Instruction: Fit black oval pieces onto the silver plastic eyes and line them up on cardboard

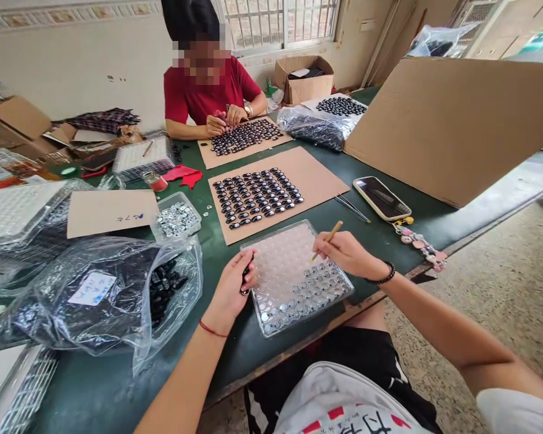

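My left hand point(233, 283) is closed around small glossy black pieces point(247, 276), beside the left edge of a clear plastic tray point(276, 256). How many pieces it holds is hidden by the fingers. Between the fingertips of my right hand point(346, 250) is a thin wooden stick point(329, 237), its tip pointing down over the tray. Round silvery discs point(319, 280) fill pockets along the tray's near and right side. Behind the tray, glossy black oval pieces with pale shiny spots point(257, 196) lie in rows on a cardboard sheet point(319, 172).
A phone point(382, 198) with a beaded strap and metal tweezers point(353, 208) lie to the right. On the left are a box of small silvery parts point(178, 218) and a plastic bag of black pieces point(104, 301). Opposite, a person in red point(208, 90) works over another sheet. A large cardboard flap point(461, 126) stands right.
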Tool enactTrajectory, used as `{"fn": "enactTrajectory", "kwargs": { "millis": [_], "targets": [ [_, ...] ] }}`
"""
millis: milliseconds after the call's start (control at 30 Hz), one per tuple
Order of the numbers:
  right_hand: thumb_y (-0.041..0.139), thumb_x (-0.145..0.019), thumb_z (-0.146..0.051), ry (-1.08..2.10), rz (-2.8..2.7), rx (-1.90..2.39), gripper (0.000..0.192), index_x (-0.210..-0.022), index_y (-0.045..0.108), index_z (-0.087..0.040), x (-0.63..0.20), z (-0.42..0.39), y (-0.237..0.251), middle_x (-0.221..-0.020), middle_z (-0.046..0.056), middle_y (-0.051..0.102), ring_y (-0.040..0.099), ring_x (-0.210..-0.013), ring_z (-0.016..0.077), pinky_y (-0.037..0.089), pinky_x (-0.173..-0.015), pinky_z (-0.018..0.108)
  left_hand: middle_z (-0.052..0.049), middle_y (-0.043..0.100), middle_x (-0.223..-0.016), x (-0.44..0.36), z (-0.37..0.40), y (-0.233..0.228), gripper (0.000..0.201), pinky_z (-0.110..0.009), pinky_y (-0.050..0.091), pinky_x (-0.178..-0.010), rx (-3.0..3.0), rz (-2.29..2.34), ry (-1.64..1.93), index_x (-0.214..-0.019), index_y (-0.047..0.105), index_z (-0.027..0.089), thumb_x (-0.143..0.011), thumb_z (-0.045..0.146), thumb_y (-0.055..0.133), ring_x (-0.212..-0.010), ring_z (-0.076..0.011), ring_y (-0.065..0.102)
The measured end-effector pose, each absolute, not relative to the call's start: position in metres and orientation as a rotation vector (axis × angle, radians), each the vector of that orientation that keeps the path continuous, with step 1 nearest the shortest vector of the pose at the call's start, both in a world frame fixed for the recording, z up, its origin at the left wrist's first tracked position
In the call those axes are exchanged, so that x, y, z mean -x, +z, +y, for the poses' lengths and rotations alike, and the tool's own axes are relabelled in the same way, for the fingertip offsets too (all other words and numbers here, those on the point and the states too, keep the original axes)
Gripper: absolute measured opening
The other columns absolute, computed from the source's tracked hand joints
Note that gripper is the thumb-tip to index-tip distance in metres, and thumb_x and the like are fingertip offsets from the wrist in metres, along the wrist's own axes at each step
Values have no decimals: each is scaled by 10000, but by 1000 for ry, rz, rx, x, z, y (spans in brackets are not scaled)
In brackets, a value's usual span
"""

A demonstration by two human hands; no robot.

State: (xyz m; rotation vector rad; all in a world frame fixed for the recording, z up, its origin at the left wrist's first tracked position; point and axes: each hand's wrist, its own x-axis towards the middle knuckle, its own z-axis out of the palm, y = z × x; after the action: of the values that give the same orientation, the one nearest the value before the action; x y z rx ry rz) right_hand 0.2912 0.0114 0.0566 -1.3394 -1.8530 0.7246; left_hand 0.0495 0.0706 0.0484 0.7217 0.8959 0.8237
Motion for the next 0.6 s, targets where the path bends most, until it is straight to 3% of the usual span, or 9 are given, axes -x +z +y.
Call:
{"fn": "enactTrajectory", "kwargs": {
  "millis": [300, 433, 600],
  "targets": [
    [370, -910, -355, 403, -2261, 1300, 380, -648, 555, -153, -264, 26, 74, -696, 41, 603, 515, -576, 127, 319, -545, 235, 66, 400, -525, -54, 60, 47, 262, -134, 150, -327, -987, 994, 824, -767, 531, 154, -680, 385, 617, -373, -15, 288],
    [453, -879, -358, 360, -2183, 1141, 337, -638, 560, -148, -248, 51, 84, -664, 42, 604, 540, -603, 133, 357, -561, 223, 54, 411, -495, -54, 52, 52, 267, -170, 286, -415, -1380, 1133, 862, -635, 524, 143, -713, 393, 576, -436, -52, 360],
    [447, -889, -315, 422, -2119, 956, 279, -710, 590, -157, -229, 60, 68, -668, 23, 612, 530, -556, 109, 359, -526, 209, 11, 592, -664, -50, 47, 55, 269, -230, 392, -579, -1916, 1221, 903, -989, 604, 200, -806, 341, 466, -582, -113, 506]
  ]
}}
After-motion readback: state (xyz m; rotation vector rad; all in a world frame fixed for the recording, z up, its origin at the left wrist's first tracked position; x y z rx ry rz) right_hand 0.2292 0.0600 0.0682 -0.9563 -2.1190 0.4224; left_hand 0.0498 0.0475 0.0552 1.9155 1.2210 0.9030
